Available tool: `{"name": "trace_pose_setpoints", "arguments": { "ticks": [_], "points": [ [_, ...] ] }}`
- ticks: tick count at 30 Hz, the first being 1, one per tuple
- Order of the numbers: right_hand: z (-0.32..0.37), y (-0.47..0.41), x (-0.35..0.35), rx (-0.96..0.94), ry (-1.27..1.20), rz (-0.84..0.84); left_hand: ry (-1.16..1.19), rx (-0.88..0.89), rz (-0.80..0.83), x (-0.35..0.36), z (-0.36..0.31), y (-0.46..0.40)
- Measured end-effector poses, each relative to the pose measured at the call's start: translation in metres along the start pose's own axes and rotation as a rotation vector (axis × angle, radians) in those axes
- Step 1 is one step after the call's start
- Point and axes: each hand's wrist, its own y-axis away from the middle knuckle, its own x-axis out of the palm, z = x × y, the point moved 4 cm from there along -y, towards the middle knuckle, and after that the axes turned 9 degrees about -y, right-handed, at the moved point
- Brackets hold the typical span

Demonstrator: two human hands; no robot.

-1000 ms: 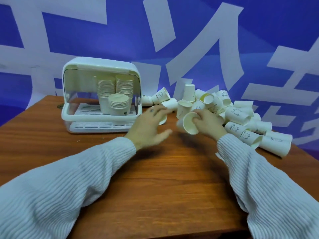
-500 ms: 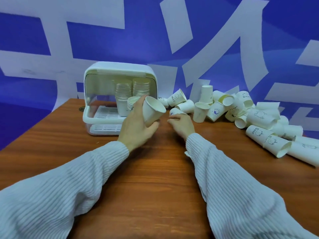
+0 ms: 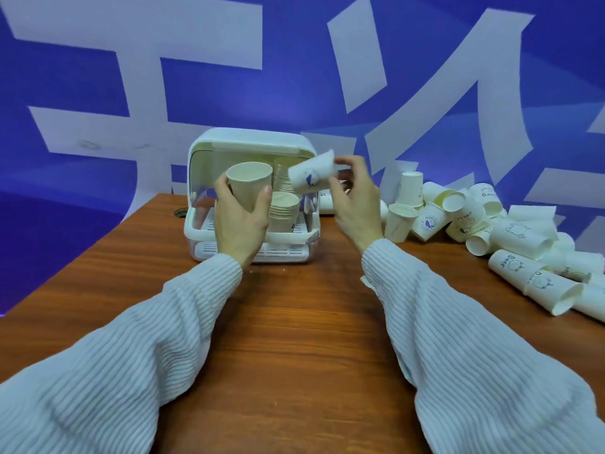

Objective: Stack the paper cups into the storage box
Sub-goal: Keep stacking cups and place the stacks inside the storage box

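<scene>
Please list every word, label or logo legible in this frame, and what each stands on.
"Bear": white paper cup lying on its side at the right, beside a bear drawing.
"HELL…", partly legible: white cup in the heap.
Blue round logo on the white cup in the right hand: wording blurred.
Large white strokes on the blue backdrop: cropped, unreadable.

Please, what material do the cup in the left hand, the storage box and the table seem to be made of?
The cup in the left hand looks like matte paper: thin rolled rim, cream inside, no shine. The storage box seems glossy white plastic, with rounded moulded corners and a slotted tray; its side panels look clear. The table shows reddish-brown wood grain with a soft sheen, though solid wood or laminate cannot be told.
</scene>
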Motion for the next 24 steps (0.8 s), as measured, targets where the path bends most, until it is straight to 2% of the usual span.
{"name": "trace_pose_setpoints", "arguments": {
  "ticks": [4, 8, 14, 17, 19, 21, 24],
  "points": [
    [0.010, -0.005, 0.033, -0.092, 0.180, 0.201, 0.027, 0.007, -0.022, -0.008, -0.003, 0.000],
    [0.003, -0.008, 0.056, -0.040, 0.329, 0.421, 0.029, 0.019, -0.009, -0.014, 0.001, -0.005],
    [-0.014, -0.009, 0.076, 0.031, 0.467, 0.597, -0.018, 0.030, -0.028, -0.021, 0.001, -0.017],
    [-0.014, -0.009, 0.080, 0.047, 0.443, 0.659, -0.042, 0.055, -0.006, -0.020, -0.005, -0.024],
    [-0.011, -0.009, 0.079, 0.018, 0.399, 0.596, -0.100, 0.094, 0.009, -0.016, -0.013, -0.029],
    [-0.012, -0.007, 0.070, 0.008, 0.326, 0.430, -0.144, 0.111, 0.029, -0.008, -0.019, -0.037],
    [-0.018, -0.002, 0.054, 0.095, 0.215, 0.264, -0.212, 0.158, 0.102, 0.011, -0.024, -0.044]
  ]
}}
